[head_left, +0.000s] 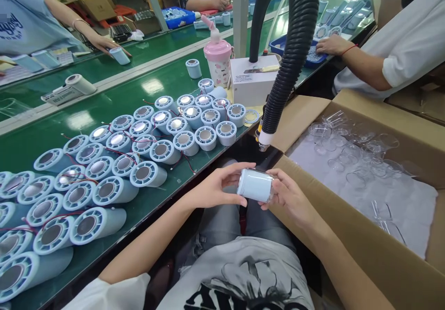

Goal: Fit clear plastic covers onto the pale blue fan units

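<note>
Both my hands hold one pale blue cylinder (pixel 255 185) sideways over my lap, just below the white nozzle (pixel 264 139) of a black ribbed hose (pixel 295 55). My left hand (pixel 215 187) grips its left end, thumb under and fingers over. My right hand (pixel 290 196) clasps its right end, where a clear cap shows. Several more pale blue cylinders (pixel 104 161) with silver centres and red wires lie in rows on the green table to my left.
An open cardboard box (pixel 392 263) at my right holds clear plastic cups (pixel 351 150) on white paper. A white unit (pixel 252 80) and a pink bottle (pixel 218 60) stand behind the cylinders. Other people's hands rest at far left (pixel 100 43) and far right (pixel 332 45).
</note>
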A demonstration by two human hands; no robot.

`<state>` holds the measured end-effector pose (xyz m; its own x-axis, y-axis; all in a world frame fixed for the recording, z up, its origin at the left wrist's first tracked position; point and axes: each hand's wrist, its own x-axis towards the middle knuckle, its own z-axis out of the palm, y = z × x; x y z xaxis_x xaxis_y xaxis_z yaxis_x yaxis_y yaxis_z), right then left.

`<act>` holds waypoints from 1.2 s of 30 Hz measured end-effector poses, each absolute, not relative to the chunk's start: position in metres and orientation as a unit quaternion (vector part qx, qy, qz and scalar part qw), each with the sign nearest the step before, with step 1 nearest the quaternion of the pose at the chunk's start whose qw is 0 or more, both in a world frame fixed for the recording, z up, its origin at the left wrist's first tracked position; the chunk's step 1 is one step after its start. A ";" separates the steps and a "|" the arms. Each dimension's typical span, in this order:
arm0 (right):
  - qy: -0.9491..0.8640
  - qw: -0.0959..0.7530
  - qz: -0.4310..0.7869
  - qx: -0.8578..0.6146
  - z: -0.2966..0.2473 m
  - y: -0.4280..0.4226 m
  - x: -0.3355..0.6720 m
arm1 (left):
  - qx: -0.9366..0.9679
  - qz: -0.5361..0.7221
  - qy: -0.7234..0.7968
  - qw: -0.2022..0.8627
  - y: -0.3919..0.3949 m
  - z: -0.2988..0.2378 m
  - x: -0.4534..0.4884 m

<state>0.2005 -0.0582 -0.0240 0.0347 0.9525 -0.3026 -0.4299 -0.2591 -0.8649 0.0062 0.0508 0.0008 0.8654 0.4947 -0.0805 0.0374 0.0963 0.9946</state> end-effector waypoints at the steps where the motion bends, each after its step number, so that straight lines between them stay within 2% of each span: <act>1: -0.280 0.527 0.647 -0.475 -0.022 -0.061 0.201 | 0.666 0.164 0.197 0.701 0.048 0.003 0.004; 16: -0.236 0.401 0.766 -0.444 0.003 -0.070 0.196 | 0.706 0.219 0.124 0.662 0.025 0.012 -0.008; 23: -0.258 0.347 0.804 -0.407 -0.001 -0.073 0.197 | 0.718 0.210 0.189 0.636 0.016 0.024 -0.010; 26: -0.351 0.417 0.717 -0.435 -0.004 -0.079 0.199 | 0.687 0.197 0.225 0.662 0.011 0.028 -0.011; 29: -0.499 0.508 0.518 -0.473 -0.006 -0.084 0.205 | 0.648 0.184 0.250 0.696 0.008 0.028 -0.012; 32: -0.649 0.505 0.348 -0.450 -0.006 -0.088 0.209 | 0.619 0.165 0.264 0.721 0.007 0.025 -0.014; 34: -0.677 0.490 0.330 -0.439 -0.007 -0.090 0.209 | 0.614 0.156 0.261 0.728 0.008 0.025 -0.015; 36: -0.621 0.492 0.412 -0.449 -0.008 -0.091 0.207 | 0.632 0.164 0.240 0.719 0.009 0.026 -0.016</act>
<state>0.2068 -0.0911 -0.0083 -0.1120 0.9638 0.2418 0.1517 0.2571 -0.9544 -0.0158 0.0092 0.0258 0.8310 0.5389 -0.1381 0.0680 0.1479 0.9867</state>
